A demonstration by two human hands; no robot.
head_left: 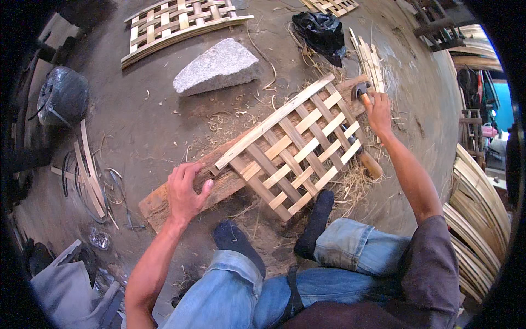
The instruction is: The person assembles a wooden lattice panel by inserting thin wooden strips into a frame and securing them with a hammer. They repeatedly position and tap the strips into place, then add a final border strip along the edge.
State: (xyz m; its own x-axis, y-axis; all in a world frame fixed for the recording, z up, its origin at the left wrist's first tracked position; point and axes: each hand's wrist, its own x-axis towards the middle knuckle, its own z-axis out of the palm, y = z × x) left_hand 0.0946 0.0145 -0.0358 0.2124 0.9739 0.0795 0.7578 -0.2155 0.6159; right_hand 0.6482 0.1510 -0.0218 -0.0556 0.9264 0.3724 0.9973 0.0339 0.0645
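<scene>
One woven wood-strip lattice (290, 131) has the left hand (185, 189), fingers parted, on its left and the right hand (379, 114), clamped around a hammer (365, 97), on its right.

On my feed, the floor (148, 123) bears a stone block (219, 66), black bag (320, 34), shavings (350, 196) and a plank (159, 205); a woven panel (280, 146) lies across the plank.

Cream and brown crisscross lattice (307, 149), brown plank (164, 202), blue jeans (339, 244), dark socks (316, 223), perhaps navy.
</scene>
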